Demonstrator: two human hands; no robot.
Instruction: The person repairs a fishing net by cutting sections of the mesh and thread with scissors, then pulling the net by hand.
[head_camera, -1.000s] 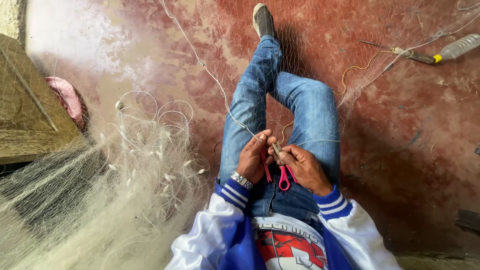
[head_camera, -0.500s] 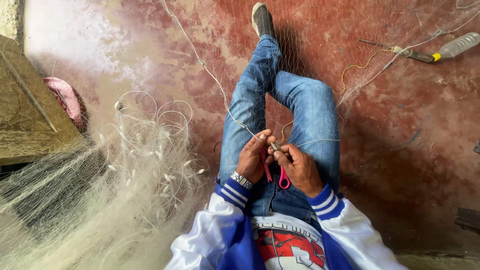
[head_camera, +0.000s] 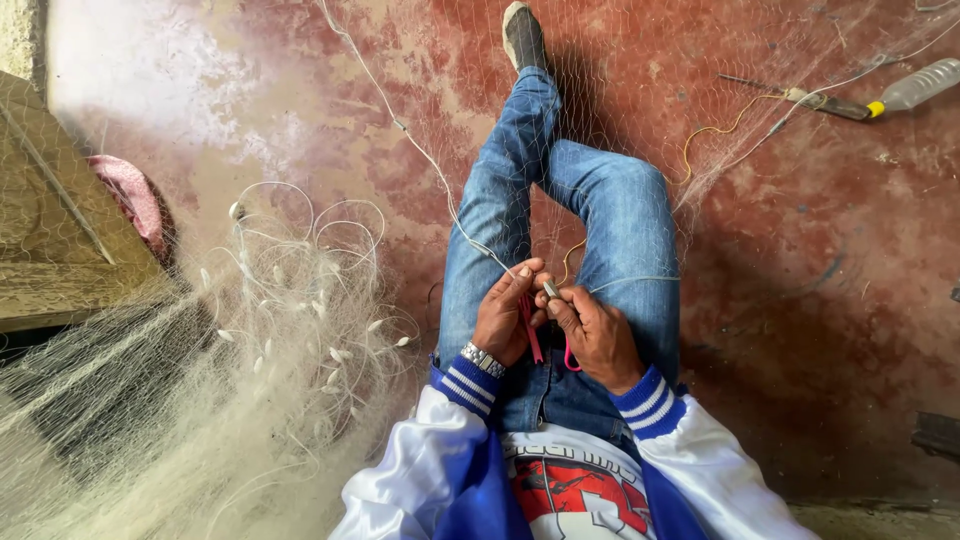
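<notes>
I sit on a red floor with my legs in blue jeans stretched out. My left hand (head_camera: 508, 322) pinches the white cord (head_camera: 430, 160) of a thin fishing net (head_camera: 640, 110) that lies over my legs. My right hand (head_camera: 596, 336) holds pink-handled scissors (head_camera: 535, 335) with the blades near the cord. Both hands meet above my lap. A metal watch sits on my left wrist.
A big heap of pale net with small white floats (head_camera: 230, 370) lies at my left. A wooden platform (head_camera: 50, 250) and a pink cloth (head_camera: 130, 195) are at far left. A clear plastic bottle (head_camera: 920, 85) and a tool lie at top right.
My hands have shifted slightly on the cord and scissors; nothing else has moved.
</notes>
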